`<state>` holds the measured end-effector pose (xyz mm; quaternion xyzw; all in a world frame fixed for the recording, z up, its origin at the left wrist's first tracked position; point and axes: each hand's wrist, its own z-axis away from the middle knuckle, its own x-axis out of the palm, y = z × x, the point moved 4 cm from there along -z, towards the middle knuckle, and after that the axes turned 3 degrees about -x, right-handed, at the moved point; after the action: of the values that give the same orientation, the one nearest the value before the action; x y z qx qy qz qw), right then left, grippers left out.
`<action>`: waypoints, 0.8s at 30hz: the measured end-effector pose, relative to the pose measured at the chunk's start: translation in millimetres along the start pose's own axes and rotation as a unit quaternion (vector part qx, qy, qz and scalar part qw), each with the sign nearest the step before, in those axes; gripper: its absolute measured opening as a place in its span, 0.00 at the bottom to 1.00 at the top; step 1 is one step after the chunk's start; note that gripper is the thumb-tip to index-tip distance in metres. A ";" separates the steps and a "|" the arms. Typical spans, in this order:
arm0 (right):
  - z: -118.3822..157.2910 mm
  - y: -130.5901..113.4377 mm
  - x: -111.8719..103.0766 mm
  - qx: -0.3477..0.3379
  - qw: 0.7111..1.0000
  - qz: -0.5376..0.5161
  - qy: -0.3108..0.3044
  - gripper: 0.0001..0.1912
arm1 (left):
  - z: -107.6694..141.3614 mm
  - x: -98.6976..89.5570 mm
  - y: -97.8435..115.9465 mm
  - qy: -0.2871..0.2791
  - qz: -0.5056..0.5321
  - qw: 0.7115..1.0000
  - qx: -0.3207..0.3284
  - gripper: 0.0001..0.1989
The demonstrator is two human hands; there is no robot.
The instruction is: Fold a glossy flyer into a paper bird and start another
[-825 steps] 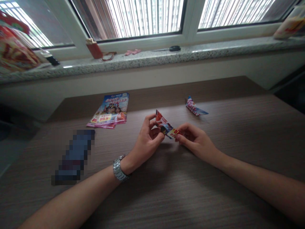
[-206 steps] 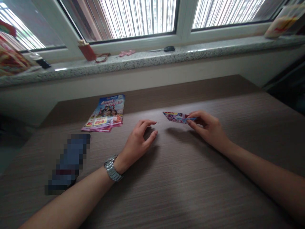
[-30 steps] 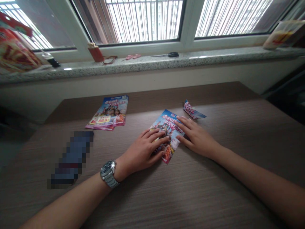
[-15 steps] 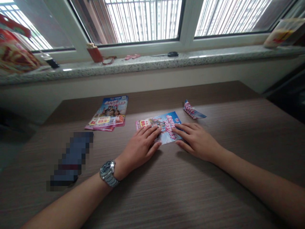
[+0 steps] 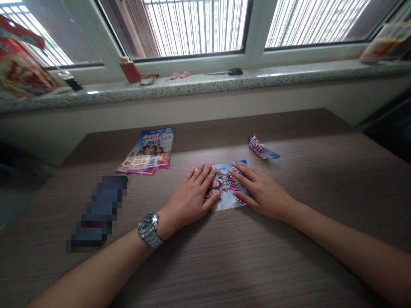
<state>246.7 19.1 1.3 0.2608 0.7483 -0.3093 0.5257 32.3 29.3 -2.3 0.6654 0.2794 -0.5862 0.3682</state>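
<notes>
A colourful printed flyer lies flat on the brown table, turned sideways. My left hand rests on its left end with the fingers stretched out, covering that part. Over the right end lies my right hand, its fingers spread and touching the paper. Between the two hands the picture on the flyer shows. Beyond my right hand sits a folded paper piece with the same print. A stack of like flyers lies at the back left of the table.
A blurred-out dark blue object lies left of my left forearm. On the stone windowsill are scissors, small pink items, a red case and a red bag.
The flyer has come slightly towards me under my hands and now lies a little straighter. My left hand covers more of its left end. The stack and folded piece stay put.
</notes>
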 end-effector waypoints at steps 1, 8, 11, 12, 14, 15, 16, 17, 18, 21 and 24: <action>-0.6 -0.2 2.6 0.002 1.000 -0.002 -0.006 0.32 | -0.2 0.4 3.2 -0.004 -0.001 1.000 0.004 0.35; -1.3 1.4 13.2 0.012 0.999 0.002 -0.043 0.35 | -0.5 1.9 12.3 -0.015 0.001 1.000 0.016 0.35; 0.1 4.1 14.5 0.029 0.998 0.021 -0.045 0.34 | -0.5 1.1 11.2 -0.010 0.004 1.000 0.022 0.35; 0.6 5.0 14.7 0.035 0.998 0.026 -0.043 0.33 | -0.5 1.0 10.8 -0.006 0.005 1.000 0.024 0.35; 1.2 6.2 15.3 0.041 0.998 0.031 -0.037 0.33 | -0.3 1.4 10.1 0.001 0.008 1.000 0.026 0.35; 1.3 6.4 15.7 0.042 0.998 0.031 -0.035 0.33 | -0.3 1.8 9.9 0.004 0.008 1.000 0.028 0.35; 1.3 6.5 16.0 0.042 0.998 0.031 -0.034 0.33 | -0.2 2.3 9.8 0.006 0.008 1.000 0.029 0.35; 1.2 6.5 16.2 0.041 0.998 0.031 -0.034 0.33 | -0.2 2.9 9.7 0.007 0.007 0.999 0.030 0.35; 1.0 6.4 16.2 0.041 0.998 0.031 -0.035 0.33 | -0.2 3.3 9.7 0.008 0.006 0.999 0.031 0.35; 0.4 6.1 15.3 0.042 0.998 0.029 -0.037 0.33 | -0.4 3.5 9.7 0.007 0.004 1.000 0.031 0.35; 0.1 6.0 14.0 0.040 0.998 0.025 -0.037 0.32 | -0.4 2.1 9.7 0.005 0.005 1.000 0.029 0.35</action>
<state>246.7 24.0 -13.1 0.2887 0.7085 -0.3347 0.5501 40.6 23.9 -2.8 0.6801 0.2605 -0.5892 0.3499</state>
